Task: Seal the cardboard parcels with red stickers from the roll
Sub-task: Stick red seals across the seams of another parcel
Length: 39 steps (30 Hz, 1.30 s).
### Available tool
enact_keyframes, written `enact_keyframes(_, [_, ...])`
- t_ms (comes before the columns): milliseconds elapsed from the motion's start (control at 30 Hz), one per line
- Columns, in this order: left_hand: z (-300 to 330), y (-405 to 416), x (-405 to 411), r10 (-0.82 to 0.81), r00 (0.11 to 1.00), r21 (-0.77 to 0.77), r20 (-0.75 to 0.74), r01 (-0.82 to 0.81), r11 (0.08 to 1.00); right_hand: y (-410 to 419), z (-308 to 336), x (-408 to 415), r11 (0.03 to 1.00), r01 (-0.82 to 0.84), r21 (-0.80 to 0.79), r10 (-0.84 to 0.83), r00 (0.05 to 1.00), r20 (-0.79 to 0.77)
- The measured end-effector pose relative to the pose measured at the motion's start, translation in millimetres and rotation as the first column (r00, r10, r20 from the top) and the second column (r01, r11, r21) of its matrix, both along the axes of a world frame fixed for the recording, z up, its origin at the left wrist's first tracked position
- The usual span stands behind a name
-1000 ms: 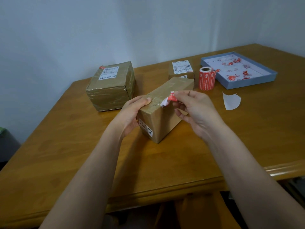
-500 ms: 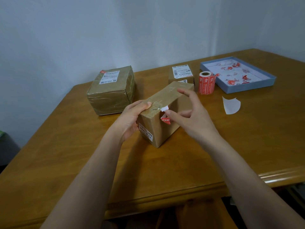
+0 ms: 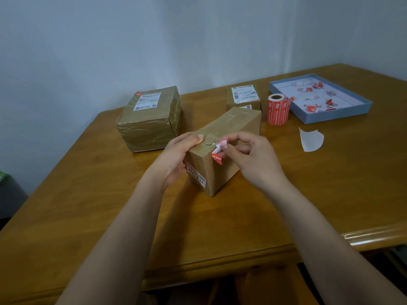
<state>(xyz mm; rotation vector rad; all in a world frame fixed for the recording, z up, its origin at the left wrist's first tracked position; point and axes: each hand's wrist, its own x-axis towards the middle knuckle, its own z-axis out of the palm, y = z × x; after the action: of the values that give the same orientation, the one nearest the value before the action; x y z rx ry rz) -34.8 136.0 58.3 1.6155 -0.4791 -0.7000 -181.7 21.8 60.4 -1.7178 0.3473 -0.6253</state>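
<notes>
Left grip (image 3: 176,157) clamped around the near end of the middle parcel (image 3: 222,148), mid-bench (image 3: 88,205). Right grip (image 3: 246,155) pinching a red sticker (image 3: 217,156) at the parcel's top edge. Sticker roll (image 3: 277,109) upright just beside the blue tray (image 3: 337,116) toward the far right corner.

A long brown cardboard parcel (image 3: 222,148) lies skewed mid-table, a crumpled red sticker (image 3: 217,156) at its near top edge. Two more parcels, a taped one (image 3: 149,119) and a small labelled one (image 3: 243,99), sit toward the far edge beside the upright red sticker roll (image 3: 277,110).
</notes>
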Motion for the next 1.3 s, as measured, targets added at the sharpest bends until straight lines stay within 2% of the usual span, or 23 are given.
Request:
enact_keyframes(100, [0,-1,0,-0.002,1.000,-0.007,0.002,0.002,1.000,9,-1,3,0.987,-0.012,0.161,0.007,1.000,0.029])
enact_keyframes(267, [2,0,-3,-0.005,1.000,-0.021,-0.006,0.004,1.000,18,-6,-1,0.954,-0.163,0.251,0.169,0.986,-0.003])
enact_keyframes(367, [5,2,-5,0.017,0.998,0.043,0.060,-0.020,0.999,8,-9,-9,0.928,-0.169,0.332,0.185,0.983,-0.016])
enact_keyframes(467, [16,4,-8,0.100,0.976,0.088,0.191,-0.119,0.989,-7,-10,-19,0.873,-0.134,0.469,0.156,0.988,-0.007])
enact_keyframes(567, [29,3,-11,0.126,0.910,0.097,0.395,-0.178,0.979,-19,-7,-26,0.804,-0.048,0.592,0.060,0.998,0.000])
enact_keyframes(700, [45,-1,-21,0.104,0.785,0.113,0.610,-0.216,0.970,-25,-5,-28,0.807,0.021,0.590,-0.025,1.000,-0.001])
enact_keyframes(867, [56,-17,-43,0.157,0.618,-0.008,0.770,-0.238,0.971,-28,-1,-32,0.812,0.026,0.583,-0.053,0.998,0.029])
enact_keyframes(1000, [53,-38,-71,0.143,0.551,-0.100,0.822,-0.107,0.989,-35,2,-35,0.813,0.037,0.582,-0.088,0.994,0.060])
enact_keyframes(1167, [39,-60,-98,-0.055,0.587,0.031,0.808,0.051,0.998,-45,5,-45,0.812,-0.002,0.583,-0.102,0.984,0.145])
enact_keyframes(1300, [29,-71,-105,-0.060,0.710,0.021,0.701,0.063,0.998,-53,4,-53,0.836,0.016,0.548,-0.117,0.981,0.151])
